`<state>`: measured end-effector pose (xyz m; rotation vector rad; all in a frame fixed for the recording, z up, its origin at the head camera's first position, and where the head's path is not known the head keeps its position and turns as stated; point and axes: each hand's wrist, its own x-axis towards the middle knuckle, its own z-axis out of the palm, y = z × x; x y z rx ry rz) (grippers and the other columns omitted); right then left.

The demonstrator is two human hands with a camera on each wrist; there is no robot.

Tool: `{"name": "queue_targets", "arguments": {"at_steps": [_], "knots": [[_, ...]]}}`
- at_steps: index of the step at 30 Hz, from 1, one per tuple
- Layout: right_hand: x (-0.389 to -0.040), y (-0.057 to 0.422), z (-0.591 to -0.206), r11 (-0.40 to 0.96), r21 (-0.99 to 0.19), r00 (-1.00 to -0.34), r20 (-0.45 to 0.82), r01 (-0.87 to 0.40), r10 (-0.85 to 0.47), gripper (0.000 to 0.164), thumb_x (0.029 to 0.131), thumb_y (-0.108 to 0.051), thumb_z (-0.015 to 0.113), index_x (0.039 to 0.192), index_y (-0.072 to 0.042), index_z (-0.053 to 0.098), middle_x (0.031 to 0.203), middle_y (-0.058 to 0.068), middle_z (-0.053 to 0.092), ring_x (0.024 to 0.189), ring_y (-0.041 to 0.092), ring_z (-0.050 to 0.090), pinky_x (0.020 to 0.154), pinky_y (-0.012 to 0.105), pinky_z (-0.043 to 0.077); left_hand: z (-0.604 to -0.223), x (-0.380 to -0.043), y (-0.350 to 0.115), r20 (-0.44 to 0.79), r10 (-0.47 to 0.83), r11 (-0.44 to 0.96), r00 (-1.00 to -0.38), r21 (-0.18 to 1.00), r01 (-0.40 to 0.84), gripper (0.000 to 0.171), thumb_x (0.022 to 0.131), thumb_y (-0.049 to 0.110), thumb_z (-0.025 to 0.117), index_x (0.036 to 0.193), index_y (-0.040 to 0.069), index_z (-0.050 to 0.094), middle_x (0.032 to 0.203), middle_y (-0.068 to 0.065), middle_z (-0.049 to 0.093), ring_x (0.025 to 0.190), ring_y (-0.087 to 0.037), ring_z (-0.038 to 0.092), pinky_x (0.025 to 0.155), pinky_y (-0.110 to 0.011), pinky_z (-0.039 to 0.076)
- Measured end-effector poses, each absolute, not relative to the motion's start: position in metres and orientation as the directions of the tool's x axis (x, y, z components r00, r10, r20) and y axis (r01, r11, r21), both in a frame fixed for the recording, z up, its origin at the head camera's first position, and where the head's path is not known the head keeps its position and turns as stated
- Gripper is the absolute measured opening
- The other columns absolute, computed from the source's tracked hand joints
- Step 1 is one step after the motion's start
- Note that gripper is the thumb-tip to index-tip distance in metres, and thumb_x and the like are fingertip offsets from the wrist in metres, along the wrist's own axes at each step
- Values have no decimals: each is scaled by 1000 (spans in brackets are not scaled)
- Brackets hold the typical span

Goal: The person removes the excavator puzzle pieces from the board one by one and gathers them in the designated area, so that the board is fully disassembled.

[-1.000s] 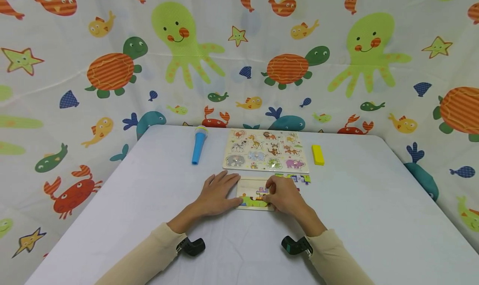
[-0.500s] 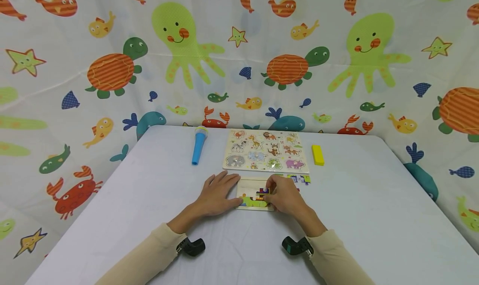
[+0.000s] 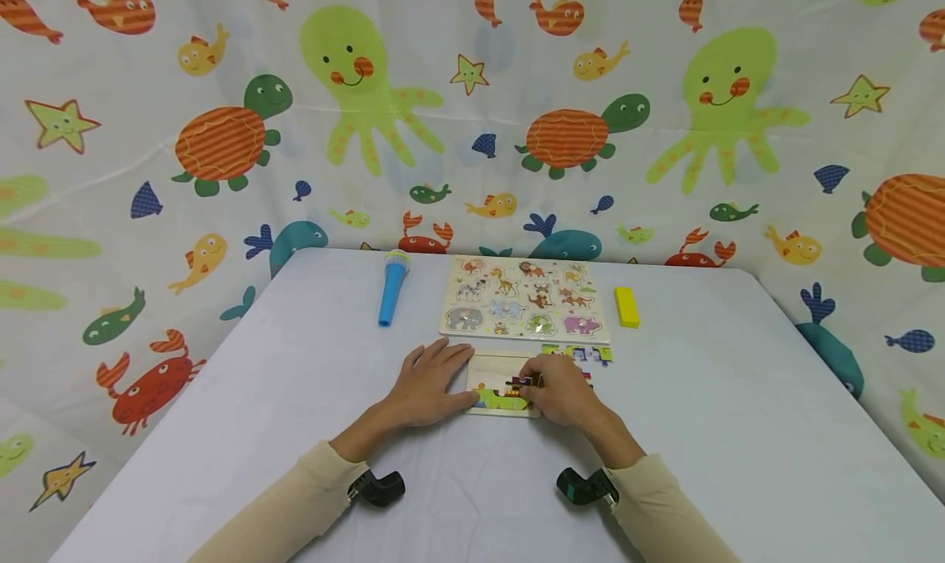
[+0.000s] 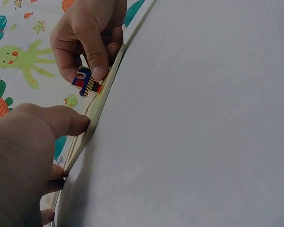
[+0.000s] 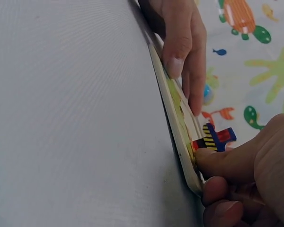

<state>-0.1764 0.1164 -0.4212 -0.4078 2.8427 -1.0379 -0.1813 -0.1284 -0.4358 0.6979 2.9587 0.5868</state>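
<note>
A small wooden puzzle tray lies on the table, with green pieces along its near side. My left hand rests at the tray's left edge, fingers spread and fairly straight, the thumb touching its near left corner. My right hand pinches a jigsaw piece between thumb and fingers over the right part of the tray. That piece is dark blue and red with yellow-black stripes; in the left wrist view the piece stands tilted up from the tray. My fingers hide part of it.
Behind the tray lies a larger animal puzzle board. Loose jigsaw pieces lie between it and my right hand, partly hidden. A blue toy microphone is at the back left, a yellow block at the back right.
My right fingers have shifted slightly lower, uncovering more loose pieces behind. The pinched piece has changed its tilt, going from pale glare to dark colours. My left hand stays in place.
</note>
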Motion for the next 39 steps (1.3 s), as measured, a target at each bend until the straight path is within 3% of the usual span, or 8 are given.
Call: {"name": "queue_targets", "arguments": {"at_steps": [6,14,22,30,39], "knots": [[-176,118,-422,712,-664,-957,19,-229,-291,4,89,-9,76,92,-9,74,82,-3,63,74,15,52,66,29,45,-437,-181,-129,33,437,831,-899,368,418,75,93,54,62,156,18,43,161,-2,40,154,-32,19,121,-60,12],[-173,127,-422,628,-745,-949,26,-227,-313,6,93,-6,71,97,-7,75,82,0,63,59,13,56,53,25,45,-439,-182,-130,43,445,826,-895,367,428,76,93,54,62,156,17,43,161,-2,40,154,-32,19,121,-60,12],[-173,136,-420,603,-770,-960,43,-208,-277,15,92,-7,73,107,-4,73,75,1,63,61,13,55,54,24,44,-437,-181,-130,46,444,821,-895,380,427,76,93,54,62,156,17,43,161,-2,40,154,-33,19,121,-60,11],[-174,151,-420,600,-762,-956,88,-245,-280,16,96,-4,67,111,-1,72,75,3,66,63,14,57,54,26,47,-437,-180,-130,43,443,819,-896,387,423,75,93,53,63,156,17,43,161,-2,40,154,-33,19,121,-60,11],[-172,173,-416,602,-784,-983,59,-154,-175,17,96,-4,67,113,-2,70,79,6,66,63,18,59,56,26,52,-437,-181,-130,44,448,818,-893,383,429,76,93,54,62,156,16,42,161,-3,40,154,-33,19,121,-60,11]]}}
